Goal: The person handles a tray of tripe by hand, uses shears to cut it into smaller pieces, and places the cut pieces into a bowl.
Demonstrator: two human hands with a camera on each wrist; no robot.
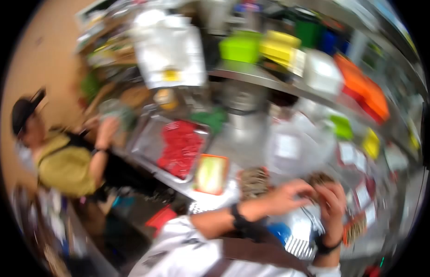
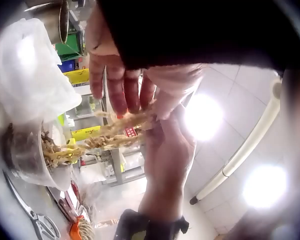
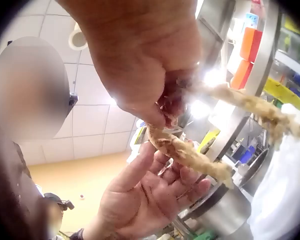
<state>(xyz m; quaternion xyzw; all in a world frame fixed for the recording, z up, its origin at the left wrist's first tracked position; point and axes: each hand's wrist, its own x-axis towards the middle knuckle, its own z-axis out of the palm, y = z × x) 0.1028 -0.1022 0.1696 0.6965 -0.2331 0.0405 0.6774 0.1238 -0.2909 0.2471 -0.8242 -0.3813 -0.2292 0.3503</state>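
Note:
My right hand (image 1: 332,203) pinches tan, stringy food strips (image 3: 190,157), seen best in the right wrist view; their exact kind is unclear. Below it in that view, my left hand (image 3: 150,200) is turned palm up, its fingers loosely bent behind one strip and its thumb near the strip's upper end. The left wrist view shows more strips (image 2: 115,132) trailing from the hands towards a translucent plastic tub (image 2: 25,155) with brown, stringy food at its mouth. Just beyond the hands in the head view lies brown food (image 1: 320,177).
Scissors (image 2: 35,215) lie beside the tub. A metal tray (image 1: 143,147) holds red packs, near an orange-rimmed tray (image 1: 211,174) of pale food. A big metal pot (image 1: 240,134) and a white plastic bag (image 3: 285,175) stand beyond. Another person (image 1: 62,161) works at the left.

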